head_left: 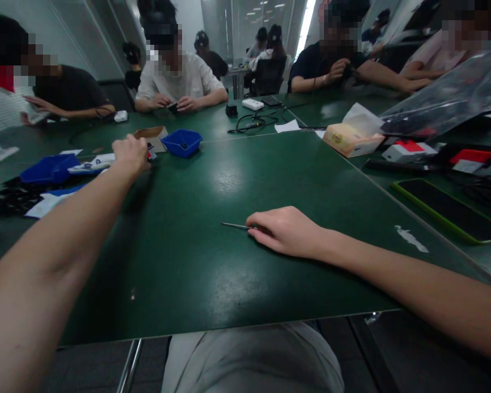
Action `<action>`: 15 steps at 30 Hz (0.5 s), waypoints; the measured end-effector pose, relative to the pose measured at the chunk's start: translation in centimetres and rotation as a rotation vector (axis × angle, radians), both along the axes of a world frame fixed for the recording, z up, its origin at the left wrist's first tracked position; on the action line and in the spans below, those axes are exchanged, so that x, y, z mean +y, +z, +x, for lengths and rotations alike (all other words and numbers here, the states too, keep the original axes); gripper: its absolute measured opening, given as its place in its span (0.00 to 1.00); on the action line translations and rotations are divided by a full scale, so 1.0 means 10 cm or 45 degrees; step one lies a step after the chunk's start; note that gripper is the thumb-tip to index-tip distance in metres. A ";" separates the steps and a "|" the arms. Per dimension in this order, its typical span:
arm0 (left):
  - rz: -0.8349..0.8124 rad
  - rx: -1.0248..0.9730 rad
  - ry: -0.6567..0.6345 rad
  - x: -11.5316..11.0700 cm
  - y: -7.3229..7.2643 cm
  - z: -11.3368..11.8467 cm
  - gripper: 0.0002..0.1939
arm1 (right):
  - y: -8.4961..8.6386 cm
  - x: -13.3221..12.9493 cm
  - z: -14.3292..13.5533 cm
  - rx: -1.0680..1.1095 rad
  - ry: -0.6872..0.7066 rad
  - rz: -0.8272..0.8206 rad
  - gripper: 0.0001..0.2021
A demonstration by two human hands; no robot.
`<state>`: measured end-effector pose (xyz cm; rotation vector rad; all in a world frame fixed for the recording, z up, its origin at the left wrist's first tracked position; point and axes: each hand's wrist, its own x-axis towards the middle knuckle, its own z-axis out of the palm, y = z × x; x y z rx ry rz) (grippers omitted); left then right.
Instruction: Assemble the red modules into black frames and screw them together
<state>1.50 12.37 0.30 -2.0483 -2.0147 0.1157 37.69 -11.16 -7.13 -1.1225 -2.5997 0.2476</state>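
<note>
My left hand (131, 153) is stretched far out over the left part of the green table (196, 191). Its fingers are curled down beside a small open cardboard box (157, 139), and a bit of something dark and red shows at their edge; what they hold is hidden. Just right of that box stands a blue bin (182, 143) with a small dark item inside. On the middle of the table rests my right hand (284, 229), its fingers closed around a thin pointed metal tool (234, 225) whose tip points left. The tool's rear part is covered by the hand.
Left lie another blue bin (51, 168), packets and a heap of black parts (14, 196). A tissue box (352, 139), a green-edged black mat (450, 210) and a clear plastic bag (445, 103) are on the right. Several people sit across the table, near cables (249, 123).
</note>
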 end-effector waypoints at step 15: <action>-0.129 -0.299 0.168 0.23 -0.05 -0.15 0.74 | 0.02 0.00 0.01 0.004 0.005 0.010 0.12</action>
